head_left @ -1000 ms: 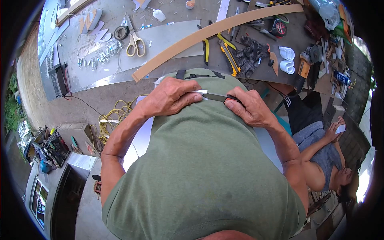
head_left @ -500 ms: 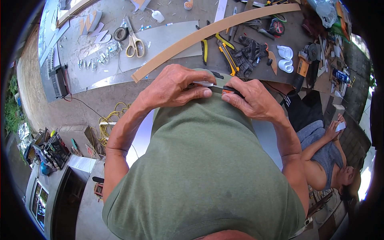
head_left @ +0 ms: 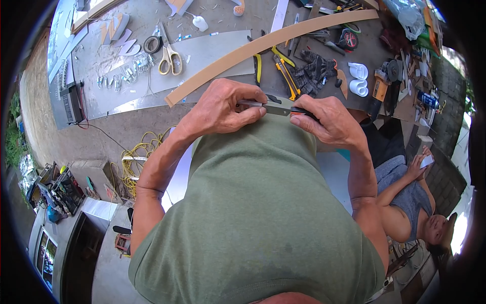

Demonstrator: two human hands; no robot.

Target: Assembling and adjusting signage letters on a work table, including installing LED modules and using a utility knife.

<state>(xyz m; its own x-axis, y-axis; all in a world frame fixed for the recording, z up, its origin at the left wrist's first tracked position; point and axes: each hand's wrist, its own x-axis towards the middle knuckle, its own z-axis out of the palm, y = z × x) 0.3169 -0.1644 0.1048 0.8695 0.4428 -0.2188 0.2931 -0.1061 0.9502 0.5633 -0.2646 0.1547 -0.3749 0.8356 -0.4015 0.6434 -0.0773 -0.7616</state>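
Observation:
In front of my green shirt, at the near edge of the worktable (head_left: 167,114), both hands are closed on small items. My left hand (head_left: 223,107) pinches a flat grey metal strip (head_left: 277,110) between thumb and fingers. The strip reaches across to my right hand (head_left: 331,120), which grips a black-and-orange handled tool (head_left: 298,111). My fingers hide most of the tool, so its kind and whether it joins the strip do not show. Just beyond my hands lie a yellow utility knife (head_left: 287,77) and a long curved brown strip (head_left: 228,57).
Scissors (head_left: 171,57), black tape (head_left: 152,44), small wired modules (head_left: 126,73), dark gloves (head_left: 315,71), a tape measure (head_left: 349,39) and an angle grinder (head_left: 382,83) lie on the table. A seated person (head_left: 407,195) is at right. Yellow cord (head_left: 139,162) coils on the floor at left.
My right hand has shifted slightly right, away from my left, and more of the grey metal strip shows between them. Both hands keep their grip. The seated person's head has turned.

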